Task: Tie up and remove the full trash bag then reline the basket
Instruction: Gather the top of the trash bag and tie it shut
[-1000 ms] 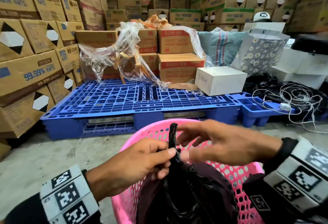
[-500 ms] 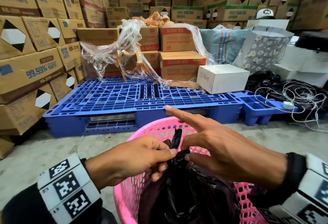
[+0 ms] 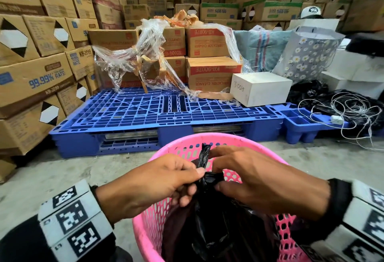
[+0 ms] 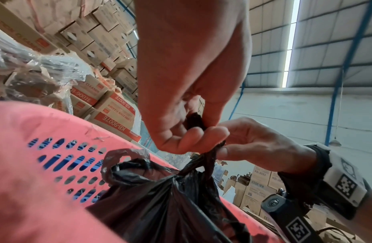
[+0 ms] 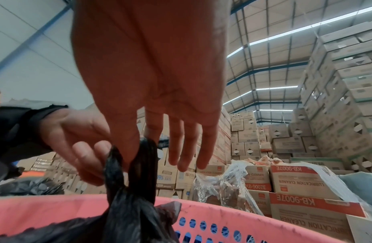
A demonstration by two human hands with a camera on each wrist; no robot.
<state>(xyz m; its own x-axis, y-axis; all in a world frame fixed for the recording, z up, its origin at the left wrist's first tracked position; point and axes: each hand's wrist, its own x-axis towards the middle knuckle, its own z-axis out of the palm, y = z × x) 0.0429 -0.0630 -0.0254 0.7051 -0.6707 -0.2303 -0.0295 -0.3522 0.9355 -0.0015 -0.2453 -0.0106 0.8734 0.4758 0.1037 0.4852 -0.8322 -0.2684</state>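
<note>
A pink perforated basket (image 3: 245, 139) stands on the floor at the bottom centre, with a full black trash bag (image 3: 207, 230) inside it. The bag's gathered top is twisted into two strands, one of which sticks up between my hands. My left hand (image 3: 193, 180) pinches the bag's neck from the left. My right hand (image 3: 216, 170) pinches it from the right. In the left wrist view, my left hand (image 4: 193, 129) grips a strand above the bag (image 4: 170, 197). In the right wrist view, my right hand (image 5: 139, 148) pinches a strand with thumb and forefinger while its other fingers stay straight.
A blue plastic pallet (image 3: 145, 112) lies just beyond the basket. On it are cardboard boxes (image 3: 212, 74), crumpled clear wrap (image 3: 145, 58) and a white box (image 3: 261, 89). Stacked cartons (image 3: 31, 74) wall the left side and back. Tangled white cable (image 3: 353, 112) lies at the right.
My right hand, open with spread fingers above the bag half a second ago, has closed in on the twisted top. My left hand has kept its pinch.
</note>
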